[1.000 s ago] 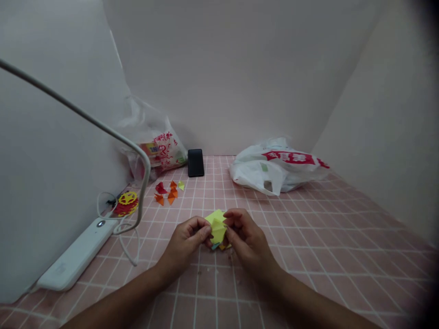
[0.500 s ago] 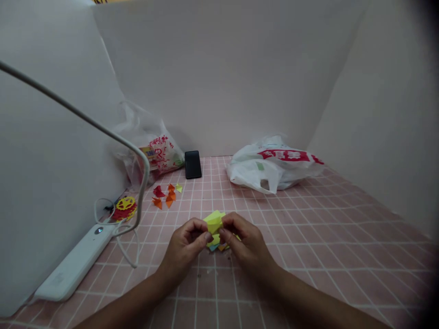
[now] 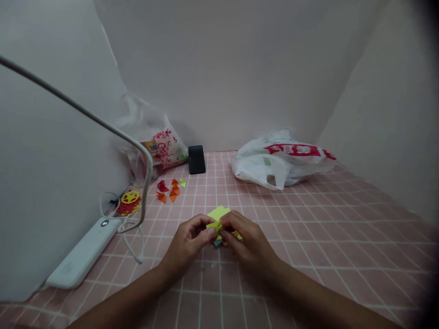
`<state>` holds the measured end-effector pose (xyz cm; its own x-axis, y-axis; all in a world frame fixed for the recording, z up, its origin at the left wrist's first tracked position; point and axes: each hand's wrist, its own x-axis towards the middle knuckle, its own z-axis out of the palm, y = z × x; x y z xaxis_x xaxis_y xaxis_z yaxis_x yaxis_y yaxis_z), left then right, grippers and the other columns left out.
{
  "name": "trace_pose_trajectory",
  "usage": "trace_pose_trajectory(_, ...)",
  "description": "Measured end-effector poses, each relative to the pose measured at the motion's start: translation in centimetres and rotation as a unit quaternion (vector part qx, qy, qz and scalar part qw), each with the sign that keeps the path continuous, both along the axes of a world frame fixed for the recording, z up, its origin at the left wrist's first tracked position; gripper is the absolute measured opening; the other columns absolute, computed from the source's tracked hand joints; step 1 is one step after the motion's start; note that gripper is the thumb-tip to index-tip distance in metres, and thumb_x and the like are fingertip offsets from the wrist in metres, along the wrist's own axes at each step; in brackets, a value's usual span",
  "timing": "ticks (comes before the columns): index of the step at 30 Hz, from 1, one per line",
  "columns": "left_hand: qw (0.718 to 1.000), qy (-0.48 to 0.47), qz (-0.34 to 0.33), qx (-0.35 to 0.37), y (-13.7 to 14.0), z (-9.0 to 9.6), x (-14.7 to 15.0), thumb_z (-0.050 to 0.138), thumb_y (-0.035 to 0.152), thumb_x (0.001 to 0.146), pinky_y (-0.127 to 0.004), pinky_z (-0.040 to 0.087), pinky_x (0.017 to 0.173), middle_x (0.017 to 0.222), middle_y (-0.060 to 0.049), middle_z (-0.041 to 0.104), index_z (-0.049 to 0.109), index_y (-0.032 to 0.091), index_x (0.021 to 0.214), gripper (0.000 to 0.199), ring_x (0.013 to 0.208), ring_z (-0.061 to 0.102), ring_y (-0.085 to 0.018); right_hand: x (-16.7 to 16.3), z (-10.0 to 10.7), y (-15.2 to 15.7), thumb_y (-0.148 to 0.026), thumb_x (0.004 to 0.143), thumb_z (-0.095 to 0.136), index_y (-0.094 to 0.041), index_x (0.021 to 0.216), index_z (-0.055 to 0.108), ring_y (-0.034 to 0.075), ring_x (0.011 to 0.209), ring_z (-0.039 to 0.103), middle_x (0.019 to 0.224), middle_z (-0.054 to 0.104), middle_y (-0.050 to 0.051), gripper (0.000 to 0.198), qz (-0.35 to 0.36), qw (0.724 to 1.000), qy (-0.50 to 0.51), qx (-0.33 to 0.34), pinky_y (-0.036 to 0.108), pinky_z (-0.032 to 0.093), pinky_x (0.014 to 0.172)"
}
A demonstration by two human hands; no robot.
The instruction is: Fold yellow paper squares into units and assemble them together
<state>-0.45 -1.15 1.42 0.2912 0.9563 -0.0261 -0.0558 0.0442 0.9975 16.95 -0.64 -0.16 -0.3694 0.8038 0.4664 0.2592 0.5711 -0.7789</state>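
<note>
Between my two hands is a small piece of folded yellow paper. My left hand pinches its left side between thumb and fingers. On the other side my right hand grips it with closed fingertips, which partly cover it. Just behind and beneath lies a pile of yellow paper sheets, with blue and orange corners peeking out under my hands. Farther off to the left sit several small folded paper pieces in orange, red and yellow.
A white power bank-like device with a cable lies at the left, beside red and yellow cut-out shapes. At the back are a clear plastic bag, a black phone and a white plastic bag. A grey tube arches across the left.
The yellow paper in my fingers now shows as a smaller, narrower shape, turned lower between my hands. More of the pile behind shows. The whole view has shifted slightly.
</note>
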Motion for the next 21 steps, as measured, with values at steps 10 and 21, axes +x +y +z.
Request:
trace_pose_trajectory(10,0.998,-0.047,0.009,-0.035,0.2,-1.3,0.0,0.078,0.033,0.074,-0.027,0.050,0.067,0.075,-0.001,0.065,0.064,0.014,0.085,0.025,0.068,0.061,-0.013,0.0,0.2,-0.1,-0.020,0.095,0.048,-0.019,0.079,0.059,0.018,0.074,0.054,0.077,0.058,0.004,0.019,0.007,0.999,0.019,-0.038,0.031,0.042,0.067)
trace_pose_trajectory(21,0.999,-0.032,0.020,-0.003,0.2,-1.1,0.0,0.077,0.029,0.075,-0.025,0.050,0.063,0.073,0.000,0.066,0.066,0.015,0.087,0.021,0.064,0.061,-0.012,-0.1,-0.2,-0.1,-0.029,0.095,0.047,-0.019,0.081,0.056,0.015,0.066,0.058,0.073,0.060,0.002,0.019,0.017,0.977,0.118,-0.177,0.029,0.047,0.062)
